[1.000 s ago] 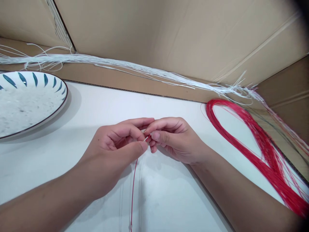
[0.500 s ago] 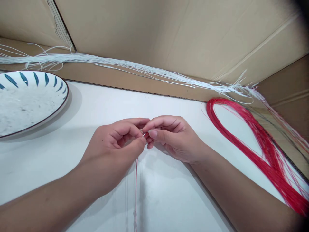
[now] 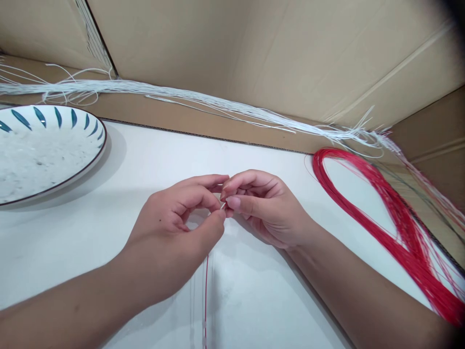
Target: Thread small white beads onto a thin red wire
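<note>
My left hand and my right hand meet over the white table, fingertips nearly touching. Between the left thumb and forefinger a short, thin white tip shows. The right thumb and forefinger are pinched together beside it, and a bit of red shows there. A thin red cord hangs down from beneath my left hand toward the near edge of view. Small clear beads sit on it low down. The fingers cover most of what lies between the two pinches.
At the left stands a white plate with blue-green leaf marks, holding many small clear pieces. Along the cardboard wall lies a long bundle of white cords. A looped hank of red cord rests at the right.
Both hands have shifted slightly right in view, as has the background. The white tip is now closer to the right thumb, and the fingertips hide more of the red bit.
</note>
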`<state>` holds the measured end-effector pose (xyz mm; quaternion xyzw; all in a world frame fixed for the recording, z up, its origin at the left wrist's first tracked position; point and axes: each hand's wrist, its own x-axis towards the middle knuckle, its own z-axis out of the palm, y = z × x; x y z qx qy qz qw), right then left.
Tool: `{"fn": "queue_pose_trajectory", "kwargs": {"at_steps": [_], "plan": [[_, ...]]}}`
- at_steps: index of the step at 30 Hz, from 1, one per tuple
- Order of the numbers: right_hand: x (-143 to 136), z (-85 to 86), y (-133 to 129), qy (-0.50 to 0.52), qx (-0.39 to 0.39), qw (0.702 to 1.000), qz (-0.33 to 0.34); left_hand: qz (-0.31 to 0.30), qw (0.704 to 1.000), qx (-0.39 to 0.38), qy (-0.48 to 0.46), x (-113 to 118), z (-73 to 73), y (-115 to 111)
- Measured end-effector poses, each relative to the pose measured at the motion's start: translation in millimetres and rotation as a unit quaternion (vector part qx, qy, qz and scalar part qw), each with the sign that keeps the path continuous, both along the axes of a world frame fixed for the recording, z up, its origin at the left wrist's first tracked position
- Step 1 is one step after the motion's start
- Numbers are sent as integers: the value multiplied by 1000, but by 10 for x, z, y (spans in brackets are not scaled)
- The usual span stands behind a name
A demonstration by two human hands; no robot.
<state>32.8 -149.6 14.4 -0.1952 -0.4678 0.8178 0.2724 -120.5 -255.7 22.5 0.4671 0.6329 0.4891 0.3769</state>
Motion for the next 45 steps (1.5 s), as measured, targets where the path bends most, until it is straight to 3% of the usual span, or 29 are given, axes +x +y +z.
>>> {"fn": "queue_pose_trajectory", "kwargs": {"at_steps": [27, 33, 45], "plan": [[14, -28, 31, 50, -14, 998, 25, 11, 999, 22, 24, 30, 52, 28], [6, -22, 25, 49, -26, 998, 10, 14, 998, 30, 61, 12, 44, 16], [3, -43, 13, 14, 14, 1000, -23, 18, 999, 20, 36, 27, 38, 28]]}}
